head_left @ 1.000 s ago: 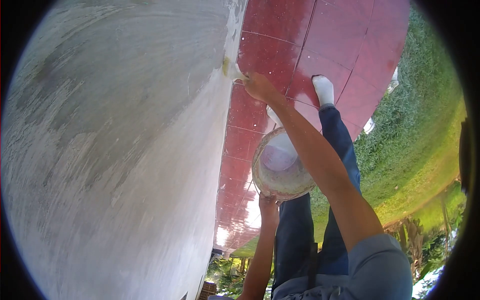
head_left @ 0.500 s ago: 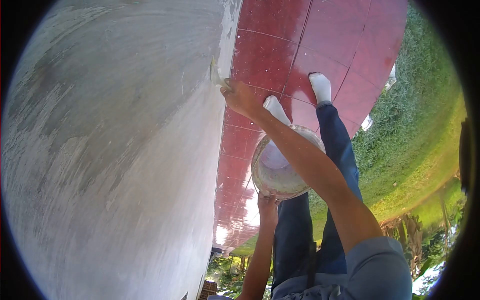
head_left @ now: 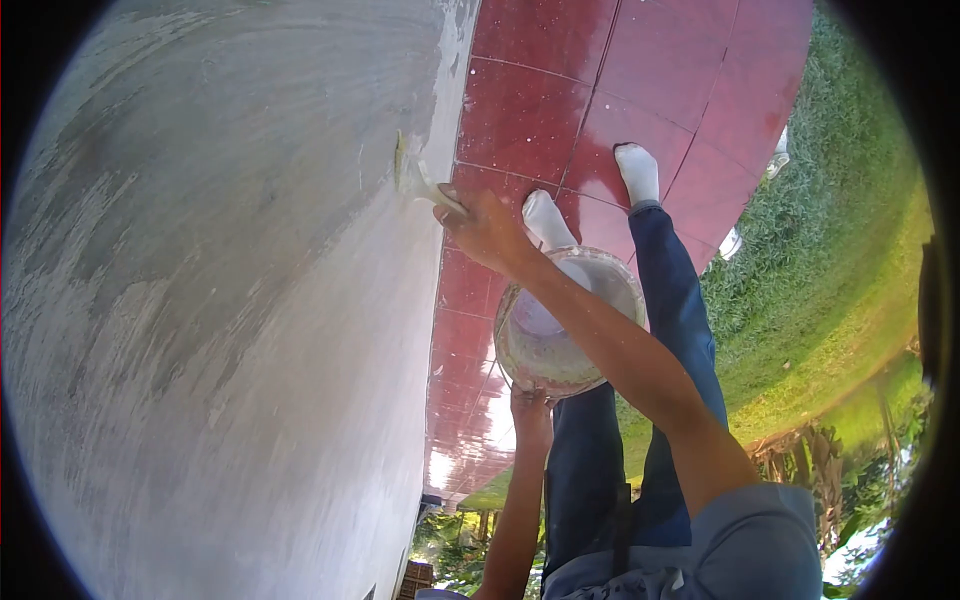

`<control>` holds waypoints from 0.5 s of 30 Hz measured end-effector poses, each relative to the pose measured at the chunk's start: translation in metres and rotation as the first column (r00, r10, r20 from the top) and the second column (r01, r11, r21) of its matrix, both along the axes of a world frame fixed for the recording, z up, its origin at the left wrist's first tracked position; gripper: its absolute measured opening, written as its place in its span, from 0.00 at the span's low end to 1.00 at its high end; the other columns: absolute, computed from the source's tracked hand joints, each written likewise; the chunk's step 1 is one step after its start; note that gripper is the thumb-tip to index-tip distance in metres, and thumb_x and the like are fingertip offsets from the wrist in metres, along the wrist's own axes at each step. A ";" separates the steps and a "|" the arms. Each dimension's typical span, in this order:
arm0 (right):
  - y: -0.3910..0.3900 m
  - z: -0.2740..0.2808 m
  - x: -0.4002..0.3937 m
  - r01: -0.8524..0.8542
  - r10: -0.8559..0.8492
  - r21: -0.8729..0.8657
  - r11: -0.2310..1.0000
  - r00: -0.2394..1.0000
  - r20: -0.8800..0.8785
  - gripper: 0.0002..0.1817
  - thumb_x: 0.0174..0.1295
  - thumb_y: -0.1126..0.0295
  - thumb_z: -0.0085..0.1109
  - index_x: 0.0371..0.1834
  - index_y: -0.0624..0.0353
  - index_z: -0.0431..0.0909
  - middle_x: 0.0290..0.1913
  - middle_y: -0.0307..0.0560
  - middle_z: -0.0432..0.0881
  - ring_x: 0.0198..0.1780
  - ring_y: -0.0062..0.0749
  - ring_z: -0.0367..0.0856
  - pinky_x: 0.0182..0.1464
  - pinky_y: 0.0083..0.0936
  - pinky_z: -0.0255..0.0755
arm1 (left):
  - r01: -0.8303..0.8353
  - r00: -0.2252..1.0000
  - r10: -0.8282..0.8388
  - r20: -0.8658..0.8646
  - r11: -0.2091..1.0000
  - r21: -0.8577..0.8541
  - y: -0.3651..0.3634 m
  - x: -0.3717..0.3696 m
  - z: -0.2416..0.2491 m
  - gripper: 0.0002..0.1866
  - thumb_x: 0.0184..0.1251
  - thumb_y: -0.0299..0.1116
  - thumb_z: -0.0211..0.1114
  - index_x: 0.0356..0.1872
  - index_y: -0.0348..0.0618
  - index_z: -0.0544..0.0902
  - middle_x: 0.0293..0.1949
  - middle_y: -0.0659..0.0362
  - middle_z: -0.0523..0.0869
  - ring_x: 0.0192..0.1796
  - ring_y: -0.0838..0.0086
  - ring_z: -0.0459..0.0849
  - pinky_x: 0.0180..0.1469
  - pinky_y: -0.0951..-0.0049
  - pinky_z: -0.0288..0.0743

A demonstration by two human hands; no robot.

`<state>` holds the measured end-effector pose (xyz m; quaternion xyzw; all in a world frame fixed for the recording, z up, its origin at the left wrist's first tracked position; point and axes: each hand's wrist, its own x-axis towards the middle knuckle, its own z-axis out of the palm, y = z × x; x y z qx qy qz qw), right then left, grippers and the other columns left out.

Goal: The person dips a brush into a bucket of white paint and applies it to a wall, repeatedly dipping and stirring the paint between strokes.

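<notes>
My right hand (head_left: 482,230) is closed round the pale handle of a paintbrush (head_left: 424,184). The brush head rests against the grey-and-white wall (head_left: 250,350), close to the wall's lower edge. My left hand (head_left: 530,402) grips the near rim of a round, paint-smeared bucket (head_left: 548,378), thumb at the rim and the other fingers mostly hidden. Whitish material lies inside the bucket, whose mouth is partly covered by my right forearm. Streaky white coating shows over much of the wall, with darker grey patches higher up.
Glossy red floor tiles (head_left: 525,110) with small white spots run along the wall. My feet in white socks (head_left: 638,172) stand on them, just beyond the bucket. Grass (head_left: 780,310) borders the tiles on the right, with white objects (head_left: 731,244) at the edge.
The brush and my right hand have moved slightly left and down in the view, across the wall away from the floor edge. The bucket has shifted a little left with my left hand.
</notes>
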<state>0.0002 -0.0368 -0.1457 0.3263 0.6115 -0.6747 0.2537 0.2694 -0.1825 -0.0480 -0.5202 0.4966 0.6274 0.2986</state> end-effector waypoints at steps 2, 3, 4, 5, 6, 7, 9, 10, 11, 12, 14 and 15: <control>0.023 0.011 0.032 -0.001 -0.027 -0.433 0.901 0.998 -0.056 0.17 0.72 0.69 0.53 0.61 0.56 0.81 0.23 0.30 0.69 0.22 0.12 0.64 0.26 0.17 0.60 | -0.015 0.999 0.016 -0.028 1.000 0.027 0.000 -0.002 -0.013 0.19 0.73 0.20 0.55 0.63 0.41 0.71 0.58 0.54 0.80 0.59 0.67 0.81 0.61 0.56 0.78; 0.027 -0.001 0.041 -0.001 -0.022 -0.434 0.901 0.999 -0.049 0.17 0.72 0.69 0.53 0.61 0.56 0.81 0.23 0.30 0.69 0.22 0.12 0.64 0.26 0.17 0.60 | 0.018 1.000 -0.018 -0.001 0.999 0.046 -0.005 0.002 -0.014 0.24 0.73 0.20 0.55 0.68 0.45 0.66 0.63 0.54 0.75 0.64 0.64 0.77 0.65 0.51 0.74; 0.025 -0.023 0.051 0.111 -0.092 -0.452 0.885 0.994 0.063 0.17 0.71 0.69 0.54 0.60 0.58 0.81 0.24 0.35 0.75 0.26 0.19 0.71 0.30 0.27 0.66 | 0.051 0.998 -0.053 0.030 0.997 0.058 -0.012 0.008 -0.009 0.29 0.73 0.20 0.55 0.73 0.49 0.61 0.69 0.54 0.71 0.69 0.60 0.73 0.68 0.45 0.70; 0.023 -0.048 0.050 0.217 -0.159 -0.453 0.865 0.974 0.162 0.17 0.70 0.68 0.55 0.59 0.61 0.81 0.26 0.40 0.80 0.29 0.27 0.78 0.34 0.38 0.72 | 0.049 0.998 -0.051 0.022 0.997 0.063 -0.012 0.008 -0.008 0.29 0.73 0.19 0.54 0.73 0.49 0.61 0.69 0.54 0.71 0.69 0.60 0.73 0.68 0.45 0.70; 0.024 -0.075 0.040 0.234 -0.198 -0.322 0.917 0.970 0.140 0.17 0.70 0.69 0.55 0.58 0.61 0.81 0.25 0.39 0.79 0.28 0.25 0.76 0.33 0.35 0.71 | 0.049 0.999 -0.050 0.015 0.997 0.065 -0.010 0.007 -0.010 0.29 0.73 0.19 0.54 0.73 0.49 0.61 0.69 0.54 0.71 0.69 0.60 0.73 0.68 0.45 0.70; 0.023 -0.094 0.028 0.255 -0.237 -0.185 0.949 0.965 0.116 0.17 0.70 0.69 0.55 0.58 0.60 0.81 0.24 0.38 0.77 0.27 0.23 0.74 0.32 0.32 0.70 | 0.063 0.998 -0.065 0.017 0.996 0.066 -0.010 0.008 -0.009 0.29 0.73 0.19 0.54 0.73 0.49 0.61 0.69 0.54 0.71 0.69 0.60 0.73 0.68 0.45 0.71; 0.012 -0.098 -0.003 0.203 -0.198 -0.122 0.971 0.979 0.052 0.17 0.70 0.69 0.55 0.58 0.60 0.81 0.23 0.37 0.75 0.26 0.21 0.72 0.29 0.28 0.68 | 0.085 0.996 -0.086 0.021 0.994 0.066 -0.008 0.006 -0.007 0.29 0.73 0.19 0.54 0.73 0.49 0.61 0.69 0.54 0.71 0.69 0.60 0.73 0.67 0.45 0.71; 0.007 -0.095 -0.013 0.151 -0.151 -0.054 0.987 0.988 -0.004 0.17 0.70 0.69 0.54 0.59 0.60 0.81 0.23 0.36 0.74 0.24 0.19 0.70 0.27 0.25 0.66 | 0.051 0.998 -0.051 0.025 0.999 0.018 -0.002 0.003 -0.005 0.25 0.72 0.19 0.55 0.69 0.45 0.65 0.64 0.53 0.75 0.64 0.63 0.77 0.65 0.51 0.74; 0.006 -0.079 -0.014 0.153 -0.153 -0.054 0.987 0.988 -0.001 0.17 0.70 0.69 0.54 0.59 0.60 0.81 0.23 0.36 0.74 0.24 0.19 0.70 0.27 0.25 0.66 | 0.014 1.000 -0.013 0.027 0.999 -0.030 0.001 0.001 -0.004 0.21 0.72 0.20 0.56 0.65 0.41 0.69 0.59 0.53 0.78 0.60 0.66 0.80 0.62 0.57 0.77; 0.005 -0.048 -0.009 0.107 -0.112 -0.087 0.990 0.992 -0.063 0.17 0.70 0.68 0.54 0.59 0.60 0.80 0.22 0.36 0.74 0.24 0.19 0.70 0.27 0.24 0.66 | 0.013 0.999 -0.013 0.031 1.000 -0.028 0.000 0.002 -0.006 0.21 0.72 0.20 0.56 0.65 0.41 0.69 0.59 0.53 0.78 0.60 0.66 0.80 0.62 0.57 0.77; 0.007 -0.021 0.016 0.054 -0.067 -0.108 0.993 0.990 -0.122 0.18 0.70 0.67 0.55 0.60 0.61 0.80 0.22 0.37 0.74 0.24 0.19 0.70 0.27 0.24 0.66 | 0.003 1.000 -0.003 0.017 1.000 0.003 0.000 0.005 -0.009 0.22 0.71 0.19 0.56 0.65 0.41 0.69 0.60 0.53 0.77 0.61 0.65 0.79 0.62 0.57 0.77; 0.019 -0.022 0.037 0.024 -0.044 -0.370 0.929 0.998 -0.044 0.18 0.70 0.66 0.55 0.60 0.61 0.80 0.22 0.39 0.75 0.24 0.22 0.71 0.28 0.26 0.67 | -0.005 1.000 0.005 0.010 1.000 0.013 0.004 0.002 -0.014 0.22 0.71 0.19 0.56 0.65 0.41 0.69 0.60 0.53 0.77 0.61 0.65 0.79 0.62 0.57 0.77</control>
